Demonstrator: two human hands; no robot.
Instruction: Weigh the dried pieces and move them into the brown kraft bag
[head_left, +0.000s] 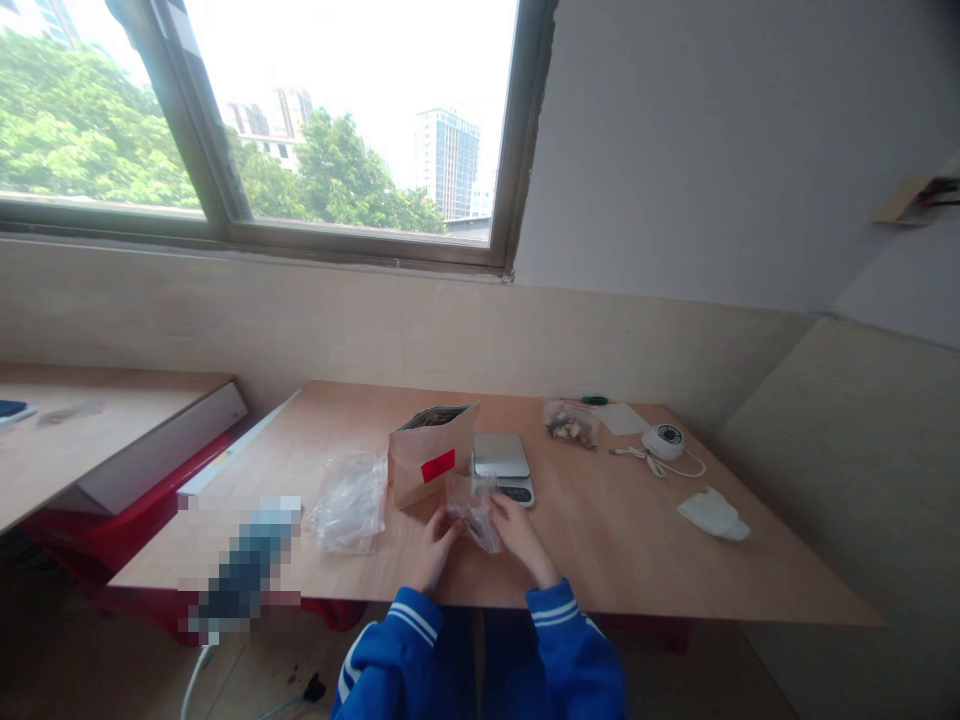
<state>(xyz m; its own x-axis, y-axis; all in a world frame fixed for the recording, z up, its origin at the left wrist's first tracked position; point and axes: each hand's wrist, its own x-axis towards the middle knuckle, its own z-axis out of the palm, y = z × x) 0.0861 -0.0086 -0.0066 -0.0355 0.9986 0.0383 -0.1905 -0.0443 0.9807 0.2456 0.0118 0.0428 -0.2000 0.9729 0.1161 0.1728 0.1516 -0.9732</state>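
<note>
A small clear plastic bag [478,520] with some dark content is held between my two hands, near the table's front edge. My left hand [435,545] pinches its left side, and my right hand [517,525] grips its upper right side. Just behind the bag stands an open brown paper bag [412,475] with a red label. To its right lies a kitchen scale [501,457] with a metal plate; the small bag overlaps its front left corner. A pile of clear plastic bags [349,500] rests to the left of the paper bag.
Toward the back right lie a filled clear bag [571,425], a green-handled tool [595,400], a white sheet [622,419] and a round white device [663,440] with its cable. A crumpled white tissue [714,514] lies at the right. A pixelated object [251,565] is at the left edge.
</note>
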